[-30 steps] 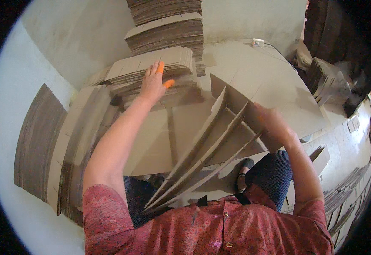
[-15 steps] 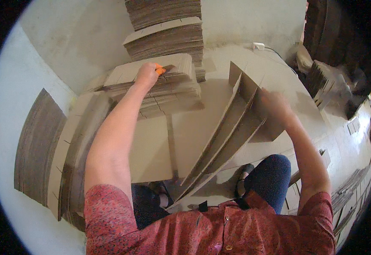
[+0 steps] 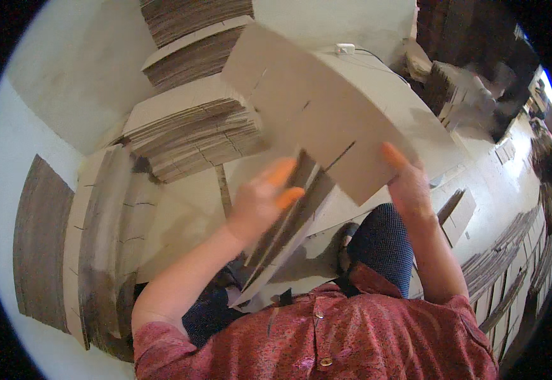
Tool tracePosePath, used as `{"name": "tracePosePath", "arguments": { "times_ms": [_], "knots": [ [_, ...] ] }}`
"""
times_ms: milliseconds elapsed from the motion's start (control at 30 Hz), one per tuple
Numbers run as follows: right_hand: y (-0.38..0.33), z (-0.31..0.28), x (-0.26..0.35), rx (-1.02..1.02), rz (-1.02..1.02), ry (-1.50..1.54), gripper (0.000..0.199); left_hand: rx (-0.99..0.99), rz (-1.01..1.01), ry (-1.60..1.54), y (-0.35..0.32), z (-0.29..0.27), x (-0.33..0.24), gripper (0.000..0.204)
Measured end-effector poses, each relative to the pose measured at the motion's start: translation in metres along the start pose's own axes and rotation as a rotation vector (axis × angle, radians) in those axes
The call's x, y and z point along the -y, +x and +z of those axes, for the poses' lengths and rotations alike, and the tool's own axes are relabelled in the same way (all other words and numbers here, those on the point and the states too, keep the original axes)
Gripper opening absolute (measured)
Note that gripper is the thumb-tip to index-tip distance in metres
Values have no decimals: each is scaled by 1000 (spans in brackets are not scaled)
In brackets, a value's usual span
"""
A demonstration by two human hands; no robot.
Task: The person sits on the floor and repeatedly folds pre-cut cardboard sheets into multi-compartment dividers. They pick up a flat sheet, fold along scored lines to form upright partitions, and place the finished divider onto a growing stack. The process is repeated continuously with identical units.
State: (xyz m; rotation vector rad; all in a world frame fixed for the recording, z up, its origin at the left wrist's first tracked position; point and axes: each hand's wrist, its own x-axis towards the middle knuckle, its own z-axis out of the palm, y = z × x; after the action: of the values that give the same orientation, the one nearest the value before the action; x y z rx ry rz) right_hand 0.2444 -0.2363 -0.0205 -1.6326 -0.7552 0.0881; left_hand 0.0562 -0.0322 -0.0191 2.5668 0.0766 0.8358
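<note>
Cardboard sheet, now broad face up over the strips, is pinched in the right hand, while the part-open left hand, hold unclear, has left the stack, bringing both hands near the strips.

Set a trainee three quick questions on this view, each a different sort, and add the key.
1. Which one holds the right end of the slotted cardboard panel?
A) left hand
B) right hand

2. True or false: only the right hand wears orange finger covers.

3. Fill in the blank: the small block beyond the panel, toward the back wall, is ____ in colour.

Key:
1. B
2. False; the left hand wears them too.
3. White
</note>
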Motion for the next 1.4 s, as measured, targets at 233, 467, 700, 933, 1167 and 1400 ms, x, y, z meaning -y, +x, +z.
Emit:
{"name": "tracePosePath", "arguments": {
  "times_ms": [233,467,700,933,1167,1400],
  "knots": [
    [-13,-45,-2,-139,-19,354,17,352,-525,-60,-37,-22,18,26],
    [-23,-55,-17,-120,-67,136,17,217,-655,-17,-76,-58,22,28],
    [-30,-47,-7,19,-107,-128,10,218,-700,31,-97,-71,32,25],
    [-37,-48,-2,98,-99,-227,9,142,-799,98,-91,-74,37,25],
    [-41,-51,2,66,-83,-197,11,69,-673,142,-100,-71,46,26],
    [-46,-43,-25,183,47,-197,14,130,-777,107,-96,-74,36,28]
  ]
}}
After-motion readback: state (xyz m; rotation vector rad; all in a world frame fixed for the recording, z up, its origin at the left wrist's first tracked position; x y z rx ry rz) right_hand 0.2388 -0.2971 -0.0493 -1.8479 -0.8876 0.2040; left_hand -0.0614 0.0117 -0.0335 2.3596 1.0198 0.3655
